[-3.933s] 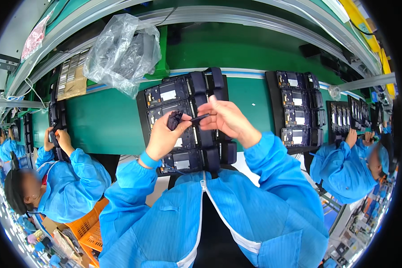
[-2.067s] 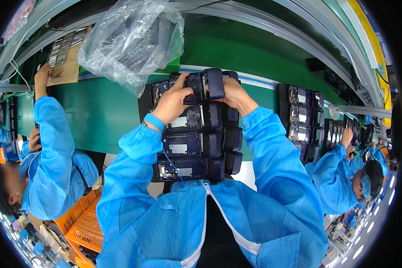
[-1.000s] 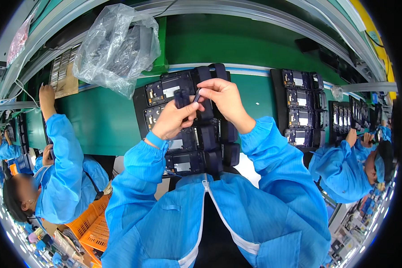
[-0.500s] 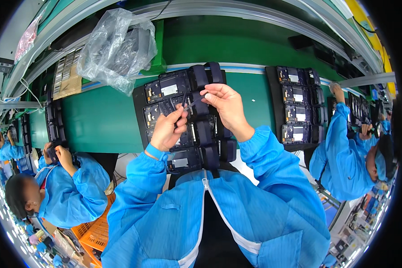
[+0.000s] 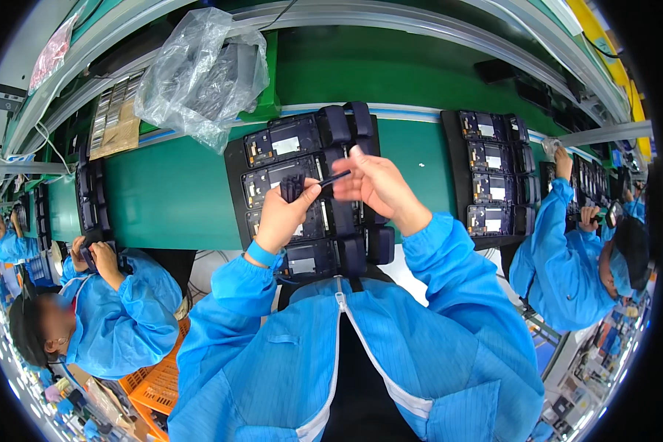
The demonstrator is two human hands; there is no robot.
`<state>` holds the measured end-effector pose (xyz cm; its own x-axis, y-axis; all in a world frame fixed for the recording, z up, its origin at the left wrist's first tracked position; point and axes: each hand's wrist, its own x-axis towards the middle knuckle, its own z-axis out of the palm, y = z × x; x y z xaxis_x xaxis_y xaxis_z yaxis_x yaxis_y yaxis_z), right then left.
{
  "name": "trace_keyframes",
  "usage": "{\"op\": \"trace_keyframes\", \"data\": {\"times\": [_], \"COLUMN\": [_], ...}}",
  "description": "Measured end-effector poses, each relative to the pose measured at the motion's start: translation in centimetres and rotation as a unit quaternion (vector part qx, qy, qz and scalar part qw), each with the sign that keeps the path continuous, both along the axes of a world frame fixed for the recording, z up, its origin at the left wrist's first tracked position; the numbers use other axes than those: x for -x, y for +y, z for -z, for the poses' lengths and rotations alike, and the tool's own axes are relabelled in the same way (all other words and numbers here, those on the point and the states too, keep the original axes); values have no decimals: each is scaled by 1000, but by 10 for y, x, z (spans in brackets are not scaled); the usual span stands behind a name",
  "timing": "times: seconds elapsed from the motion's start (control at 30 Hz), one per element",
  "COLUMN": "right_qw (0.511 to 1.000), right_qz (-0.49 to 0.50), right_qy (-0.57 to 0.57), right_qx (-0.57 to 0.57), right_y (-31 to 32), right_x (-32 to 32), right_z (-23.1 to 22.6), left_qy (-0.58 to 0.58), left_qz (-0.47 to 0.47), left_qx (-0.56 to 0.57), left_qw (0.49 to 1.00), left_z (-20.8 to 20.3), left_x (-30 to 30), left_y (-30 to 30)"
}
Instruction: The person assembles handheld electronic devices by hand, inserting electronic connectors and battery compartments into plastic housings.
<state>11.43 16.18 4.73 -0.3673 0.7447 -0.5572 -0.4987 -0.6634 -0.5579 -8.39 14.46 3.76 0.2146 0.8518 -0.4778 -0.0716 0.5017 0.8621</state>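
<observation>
My left hand (image 5: 281, 219) is closed around several short black strips (image 5: 292, 187). Between its thumb and finger a single thin black strip (image 5: 334, 179) sticks out toward the right. Just beyond that strip's tip is my right hand (image 5: 381, 188), its thumb raised apart from the fingers, which are smeared by motion; I see nothing held in it. Both hands are above a black tray (image 5: 235, 163) bearing rows of dark device housings (image 5: 270, 143), each with a white label and a curved dark part (image 5: 337, 124) at its right. My hands hide part of the middle rows.
To the right a second tray of similar housings (image 5: 486, 156) lies on the green work surface (image 5: 420, 136). A clear plastic bag (image 5: 199, 81) with dark contents rests at the back left beside a green bin (image 5: 267, 81). Co-workers (image 5: 118, 317) in blue sit on both sides.
The single strip now points from my left hand toward the right. My right hand has opened from a pinch on a thin strip and turned, its fingers moving. The view has shifted slightly.
</observation>
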Motion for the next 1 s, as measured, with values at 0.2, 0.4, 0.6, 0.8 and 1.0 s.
{"op": "trace_keyframes", "data": {"times": [0.2,0.4,0.6,0.8,1.0], "right_qw": [986,973,922,925,956], "right_qz": [-163,-85,51,23,85], "right_qy": [-41,-210,-365,-375,-279], "right_qx": [-1,-42,-120,-66,-31], "right_y": [0,1,0,8,14], "right_x": [2,-4,0,15,13], "right_z": [0,14,59,49,33], "left_qy": [191,345,423,429,405], "left_qz": [135,94,204,261,289], "left_qx": [-318,-300,-391,-403,-386], "left_qw": [919,884,792,765,776], "left_z": [-14,19,66,59,45], "left_x": [8,31,41,36,35], "left_y": [4,16,30,35,42]}}
